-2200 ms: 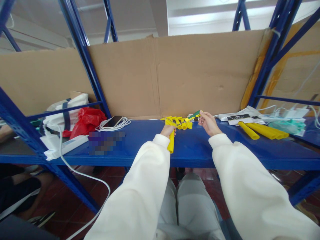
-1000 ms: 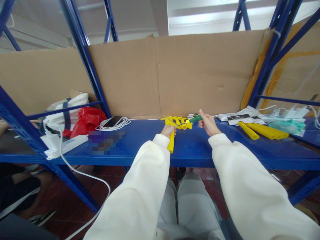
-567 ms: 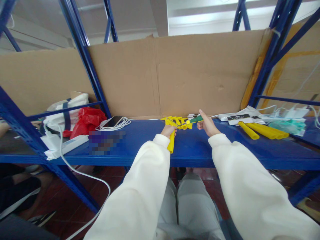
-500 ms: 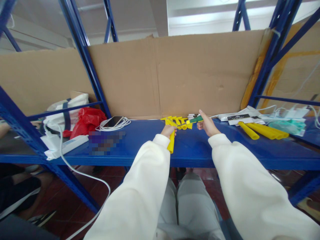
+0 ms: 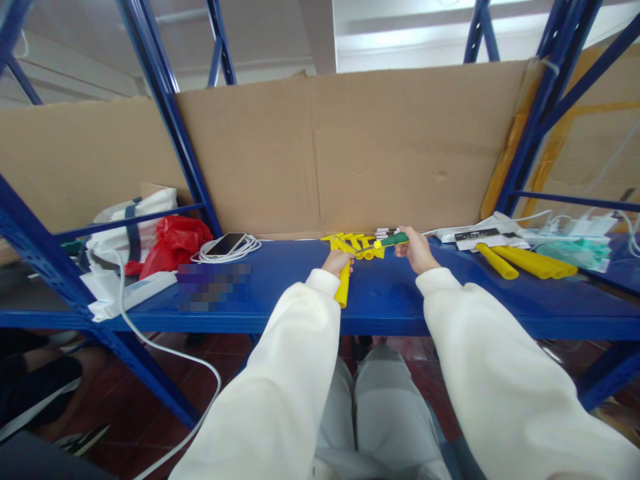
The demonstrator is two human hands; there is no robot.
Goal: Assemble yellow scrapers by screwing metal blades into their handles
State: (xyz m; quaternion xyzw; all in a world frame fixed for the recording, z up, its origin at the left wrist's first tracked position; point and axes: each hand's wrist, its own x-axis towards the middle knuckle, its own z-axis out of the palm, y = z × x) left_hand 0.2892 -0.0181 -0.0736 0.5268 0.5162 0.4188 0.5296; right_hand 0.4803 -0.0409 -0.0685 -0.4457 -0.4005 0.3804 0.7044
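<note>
My left hand [image 5: 336,263] is closed around a yellow tube-shaped handle [image 5: 342,288], whose lower end points toward me over the blue shelf. My right hand [image 5: 416,251] grips the end of a screwdriver [image 5: 394,240] with a green and yellow grip. The screwdriver's thin shaft reaches left to the yellow handle at my left fingers; where its tip sits is too small to make out. Just behind my hands lies a row of several yellow pieces [image 5: 369,253], with small black-and-white items [image 5: 385,233] beside them.
Coiled white cable [image 5: 235,251] lies around a phone, left of a red plastic bag [image 5: 177,237] and power strip [image 5: 145,292]. At right are yellow tubes [image 5: 530,261] and a white packet [image 5: 480,238]. Cardboard [image 5: 380,153] stands behind the blue shelf [image 5: 295,293].
My right thumb, raised before, has come down onto the screwdriver grip, and the right fingers have shifted slightly. My left hand and the yellow handle stay in place.
</note>
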